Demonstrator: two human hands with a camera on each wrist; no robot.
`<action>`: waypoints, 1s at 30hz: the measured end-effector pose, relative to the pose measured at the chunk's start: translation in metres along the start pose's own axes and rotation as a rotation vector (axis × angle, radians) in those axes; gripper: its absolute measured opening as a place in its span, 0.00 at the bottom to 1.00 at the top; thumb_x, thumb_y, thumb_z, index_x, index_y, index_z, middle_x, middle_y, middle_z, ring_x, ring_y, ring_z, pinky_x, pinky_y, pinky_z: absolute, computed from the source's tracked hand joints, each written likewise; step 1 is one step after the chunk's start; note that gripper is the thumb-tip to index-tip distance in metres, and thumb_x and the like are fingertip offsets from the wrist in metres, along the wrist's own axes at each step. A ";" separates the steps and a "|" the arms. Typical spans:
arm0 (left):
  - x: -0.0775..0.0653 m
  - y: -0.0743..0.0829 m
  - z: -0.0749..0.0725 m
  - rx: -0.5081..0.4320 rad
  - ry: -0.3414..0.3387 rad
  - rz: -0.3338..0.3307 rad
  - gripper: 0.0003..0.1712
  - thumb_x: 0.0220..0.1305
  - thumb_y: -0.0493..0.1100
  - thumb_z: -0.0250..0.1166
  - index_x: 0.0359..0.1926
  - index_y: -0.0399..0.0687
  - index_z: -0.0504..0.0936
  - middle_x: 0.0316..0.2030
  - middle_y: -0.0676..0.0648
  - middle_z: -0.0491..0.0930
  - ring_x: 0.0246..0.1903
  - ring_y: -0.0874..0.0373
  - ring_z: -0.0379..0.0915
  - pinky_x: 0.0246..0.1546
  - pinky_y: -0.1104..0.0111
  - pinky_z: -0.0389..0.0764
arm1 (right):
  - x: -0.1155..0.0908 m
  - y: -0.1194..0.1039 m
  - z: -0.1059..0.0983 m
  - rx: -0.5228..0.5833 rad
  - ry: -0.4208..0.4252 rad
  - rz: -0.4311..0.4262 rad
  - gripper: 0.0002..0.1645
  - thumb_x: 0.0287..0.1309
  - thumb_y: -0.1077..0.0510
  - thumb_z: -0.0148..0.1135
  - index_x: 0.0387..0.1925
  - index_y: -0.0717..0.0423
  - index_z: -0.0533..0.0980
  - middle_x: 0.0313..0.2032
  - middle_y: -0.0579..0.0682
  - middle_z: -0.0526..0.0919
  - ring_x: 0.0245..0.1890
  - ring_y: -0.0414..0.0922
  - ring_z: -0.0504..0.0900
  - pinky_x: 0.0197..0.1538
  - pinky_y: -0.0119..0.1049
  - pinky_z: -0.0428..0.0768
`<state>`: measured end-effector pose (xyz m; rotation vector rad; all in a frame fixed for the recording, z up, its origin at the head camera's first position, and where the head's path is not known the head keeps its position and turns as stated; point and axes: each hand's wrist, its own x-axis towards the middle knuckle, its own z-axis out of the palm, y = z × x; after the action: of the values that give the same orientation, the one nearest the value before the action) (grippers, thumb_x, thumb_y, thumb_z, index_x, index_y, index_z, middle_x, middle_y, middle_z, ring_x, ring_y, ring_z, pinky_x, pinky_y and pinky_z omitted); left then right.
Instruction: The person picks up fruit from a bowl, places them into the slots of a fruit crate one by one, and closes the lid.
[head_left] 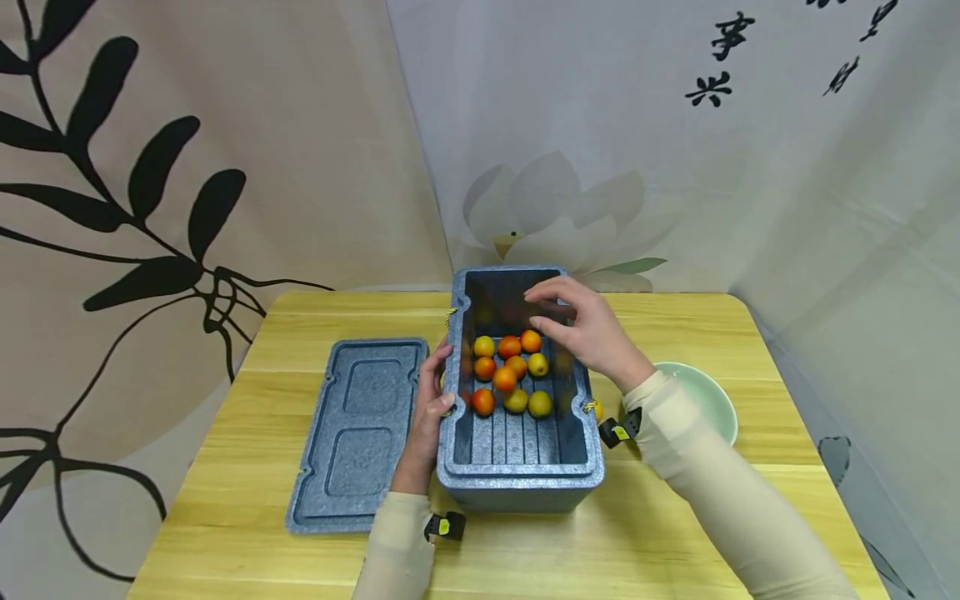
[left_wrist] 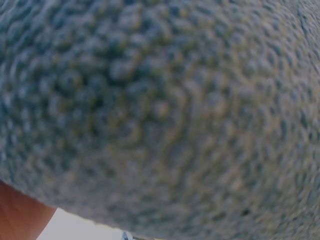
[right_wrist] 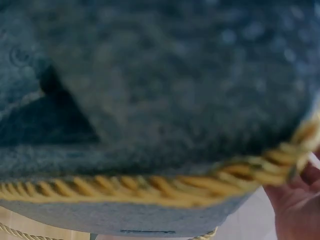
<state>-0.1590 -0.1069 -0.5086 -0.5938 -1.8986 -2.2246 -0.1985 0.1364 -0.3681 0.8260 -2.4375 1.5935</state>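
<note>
A grey-blue speckled foam box (head_left: 517,483) stands with its top off. Several small round fruits (head_left: 515,402), red, orange and yellow-green, lie inside, one orange fruit (head_left: 504,380) overlapping others. Along the box's left outer wall lies my left hand (head_left: 429,408), fingers stretched out and thumb at the rim. My right hand (head_left: 581,325) hovers over the right rim near the far end. Its thumb and index finger are spread apart, nothing showing between them. Yellow twisted rope (right_wrist: 195,192) runs along the box's side in the right wrist view. The left wrist view is mostly blurred foam wall (left_wrist: 165,110).
A matching foam lid (head_left: 360,433) lies left of the box on the wooden table (head_left: 510,558). To the right is a pale green plate (head_left: 705,396), partly behind the right sleeve. One yellow-orange fruit (head_left: 597,409) shows between box and right wrist. A printed cloth (head_left: 337,125) hangs behind.
</note>
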 end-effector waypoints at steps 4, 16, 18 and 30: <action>0.000 0.000 0.000 0.008 -0.003 0.004 0.38 0.58 0.44 0.47 0.70 0.35 0.57 0.74 0.41 0.49 0.72 0.47 0.40 0.66 0.43 0.40 | -0.006 0.003 -0.003 -0.009 0.056 0.021 0.15 0.60 0.71 0.61 0.50 0.67 0.77 0.50 0.62 0.76 0.51 0.61 0.75 0.55 0.56 0.73; 0.000 0.000 0.001 -0.009 -0.011 -0.008 0.39 0.59 0.44 0.47 0.71 0.36 0.56 0.75 0.43 0.48 0.72 0.48 0.42 0.65 0.44 0.45 | -0.029 0.044 -0.021 0.136 0.237 0.044 0.17 0.61 0.69 0.62 0.52 0.66 0.78 0.50 0.57 0.78 0.52 0.51 0.76 0.57 0.42 0.74; 0.000 0.000 0.001 -0.007 -0.014 -0.009 0.38 0.59 0.44 0.47 0.71 0.36 0.56 0.75 0.43 0.48 0.72 0.47 0.42 0.65 0.44 0.45 | -0.037 0.048 -0.023 0.163 0.277 0.051 0.16 0.61 0.71 0.61 0.51 0.68 0.77 0.50 0.60 0.77 0.52 0.51 0.77 0.56 0.39 0.75; 0.001 -0.001 0.000 0.007 -0.002 0.019 0.39 0.57 0.43 0.47 0.69 0.31 0.56 0.74 0.37 0.48 0.72 0.43 0.41 0.65 0.43 0.39 | -0.090 0.068 -0.008 0.115 0.251 0.278 0.14 0.60 0.75 0.58 0.49 0.74 0.75 0.49 0.69 0.74 0.53 0.63 0.74 0.53 0.38 0.77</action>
<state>-0.1599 -0.1069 -0.5093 -0.6106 -1.8932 -2.2063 -0.1581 0.1979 -0.4535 0.2828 -2.3761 1.8175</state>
